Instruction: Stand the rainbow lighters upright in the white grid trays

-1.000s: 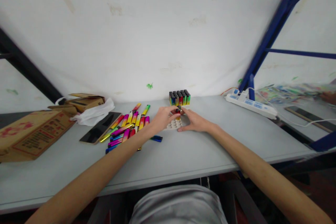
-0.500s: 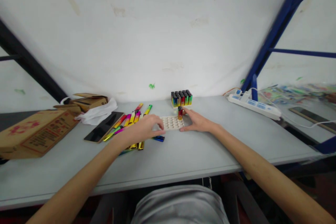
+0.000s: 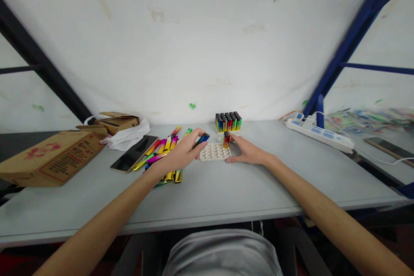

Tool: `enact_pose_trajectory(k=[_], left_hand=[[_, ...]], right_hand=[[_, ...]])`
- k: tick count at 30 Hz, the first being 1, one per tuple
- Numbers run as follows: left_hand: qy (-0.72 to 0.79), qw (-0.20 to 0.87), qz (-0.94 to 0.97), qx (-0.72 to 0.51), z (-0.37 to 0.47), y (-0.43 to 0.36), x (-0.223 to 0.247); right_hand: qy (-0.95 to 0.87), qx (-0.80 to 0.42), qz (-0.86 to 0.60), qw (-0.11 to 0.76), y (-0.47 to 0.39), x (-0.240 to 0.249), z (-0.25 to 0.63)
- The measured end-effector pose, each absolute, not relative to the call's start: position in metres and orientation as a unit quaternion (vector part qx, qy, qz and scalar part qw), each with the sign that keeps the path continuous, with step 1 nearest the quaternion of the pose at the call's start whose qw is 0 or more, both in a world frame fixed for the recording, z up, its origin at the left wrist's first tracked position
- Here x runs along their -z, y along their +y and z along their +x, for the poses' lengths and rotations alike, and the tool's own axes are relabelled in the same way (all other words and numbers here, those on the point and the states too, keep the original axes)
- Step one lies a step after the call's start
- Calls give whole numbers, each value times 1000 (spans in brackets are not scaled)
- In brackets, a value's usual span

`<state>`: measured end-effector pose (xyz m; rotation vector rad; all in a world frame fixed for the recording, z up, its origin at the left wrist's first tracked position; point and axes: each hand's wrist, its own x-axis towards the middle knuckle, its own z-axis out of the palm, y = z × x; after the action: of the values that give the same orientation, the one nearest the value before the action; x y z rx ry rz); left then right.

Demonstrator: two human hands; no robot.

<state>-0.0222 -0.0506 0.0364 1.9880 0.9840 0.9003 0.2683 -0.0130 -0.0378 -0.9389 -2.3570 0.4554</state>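
My left hand [image 3: 185, 152] holds a blue lighter [image 3: 202, 140] in its fingers, tilted, at the left end of a white tray [image 3: 214, 152] with rows of round holes. One red and gold lighter [image 3: 226, 140] stands upright at the tray's far right corner. My right hand [image 3: 247, 151] grips the tray's right end, thumb at the near corner and fingers beside the standing lighter. Loose shiny lighters [image 3: 161, 144] in several colours lie in a heap left of the tray, partly hidden by my left hand and forearm.
Behind the tray stands a filled block of upright lighters [image 3: 228, 122]. At left are a dark phone [image 3: 134, 155], a white plastic bag [image 3: 127, 136] and a cardboard box [image 3: 53, 157]. A white power strip [image 3: 320, 134] and another phone [image 3: 388, 150] lie at right.
My left hand has picked up the blue lighter from the table and raised it toward the tray's left end. My right hand stays at the tray's right end.
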Motion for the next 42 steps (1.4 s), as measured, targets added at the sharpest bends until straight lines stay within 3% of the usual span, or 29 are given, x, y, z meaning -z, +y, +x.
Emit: enact_pose_trajectory(k=[4, 7, 23, 29, 38, 42], left_hand=[[349, 609, 599, -385, -5, -44, -31], [320, 714, 501, -370, 1, -46, -28], [386, 707, 475, -354, -2, -54, -23], [345, 666, 528, -398, 0, -55, -20], [358, 330, 783, -387, 5, -39, -25], [320, 282, 828, -364, 14, -26, -21]], right_hand=[[-875, -178, -352, 282, -13, 37, 268], [-874, -181, -356, 277, -12, 38, 268], [-870, -194, -362, 274, -12, 37, 270], [-858, -191, -382, 286, -14, 36, 266], [-858, -185, -385, 285, -15, 35, 262], [-863, -175, -377, 287, -15, 35, 262]])
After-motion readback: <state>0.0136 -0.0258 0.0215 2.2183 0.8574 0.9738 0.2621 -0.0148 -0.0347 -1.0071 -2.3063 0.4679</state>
